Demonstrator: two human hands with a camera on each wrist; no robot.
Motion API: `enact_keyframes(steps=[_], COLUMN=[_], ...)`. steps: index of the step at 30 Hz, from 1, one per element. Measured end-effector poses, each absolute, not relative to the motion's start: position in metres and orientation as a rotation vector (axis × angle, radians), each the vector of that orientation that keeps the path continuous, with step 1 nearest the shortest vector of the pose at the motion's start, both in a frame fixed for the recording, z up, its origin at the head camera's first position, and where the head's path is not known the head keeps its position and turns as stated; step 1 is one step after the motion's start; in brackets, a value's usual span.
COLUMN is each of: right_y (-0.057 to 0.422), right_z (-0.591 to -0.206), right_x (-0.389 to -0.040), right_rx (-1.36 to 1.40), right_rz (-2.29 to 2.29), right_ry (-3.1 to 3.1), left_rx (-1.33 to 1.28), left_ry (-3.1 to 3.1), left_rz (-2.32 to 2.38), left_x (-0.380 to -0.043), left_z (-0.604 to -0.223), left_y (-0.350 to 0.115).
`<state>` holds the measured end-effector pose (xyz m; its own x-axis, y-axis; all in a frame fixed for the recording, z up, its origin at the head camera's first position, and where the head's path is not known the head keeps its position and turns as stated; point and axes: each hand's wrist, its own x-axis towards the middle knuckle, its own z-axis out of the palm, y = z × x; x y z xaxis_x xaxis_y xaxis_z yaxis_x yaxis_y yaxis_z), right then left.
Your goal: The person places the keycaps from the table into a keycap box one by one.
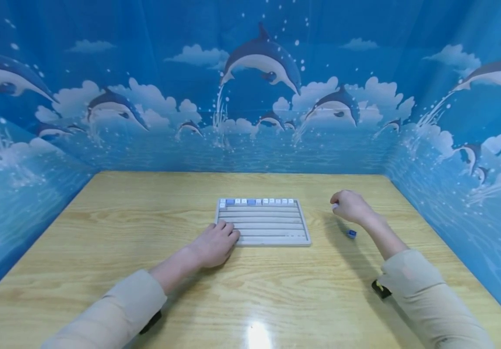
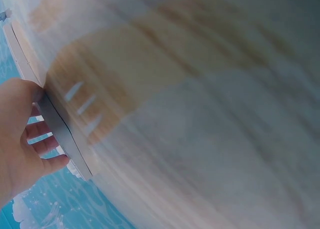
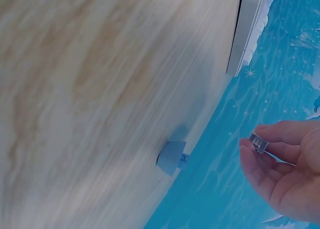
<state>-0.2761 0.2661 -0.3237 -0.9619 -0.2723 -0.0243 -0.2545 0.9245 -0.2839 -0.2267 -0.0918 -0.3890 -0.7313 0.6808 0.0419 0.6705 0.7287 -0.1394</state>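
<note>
A pale grey keycap tray (image 1: 261,218) with ridged rows lies mid-table, several white and blue keycaps (image 1: 251,201) standing along its back row. At the tray's front left corner, my left hand (image 1: 216,244) holds the edge; in the left wrist view the thumb lies along the tray's side wall (image 2: 62,129) and the fingers reach over the top. Off to the tray's right, my right hand (image 1: 352,207) pinches a small keycap (image 3: 258,143) between thumb and fingertips, its hollow underside showing in the right wrist view. Below that hand, a blue keycap (image 1: 352,234) rests on the table.
The wood-grain table (image 1: 154,203) is bordered at the back and both sides by a blue curtain (image 1: 167,145) printed with dolphins. One white keycap (image 1: 222,205) sits at the left end of the tray's second row. Dark devices (image 1: 381,289) are strapped beneath the sleeves.
</note>
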Motion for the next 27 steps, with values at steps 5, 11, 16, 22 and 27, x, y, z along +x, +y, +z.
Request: enact_keyframes(steps=[5, 11, 16, 22, 27], right_y=[0.262, 0.256, 0.249, 0.242, 0.234], right_z=[-0.325, -0.327, -0.327, -0.327, -0.329], right_x=[-0.277, -0.278, -0.279, -0.279, -0.280], right_rx=[-0.440, -0.473, -0.499, -0.552, -0.633], right_rz=[-0.459, -0.490, -0.475, -0.510, -0.513], right_ry=[3.021, 3.021, 3.027, 3.024, 2.993], left_rx=[-1.110, -1.113, -1.113, -1.117, -1.124], left_ry=[-2.824, -2.821, -2.821, -2.821, -2.822], left_rz=[0.183, 0.194, 0.170, 0.154, 0.150], left_x=[-0.227, -0.227, -0.226, -0.226, -0.225], left_z=[-0.389, -0.389, -0.388, -0.388, -0.388], left_y=[-0.091, -0.092, -0.092, -0.093, -0.094])
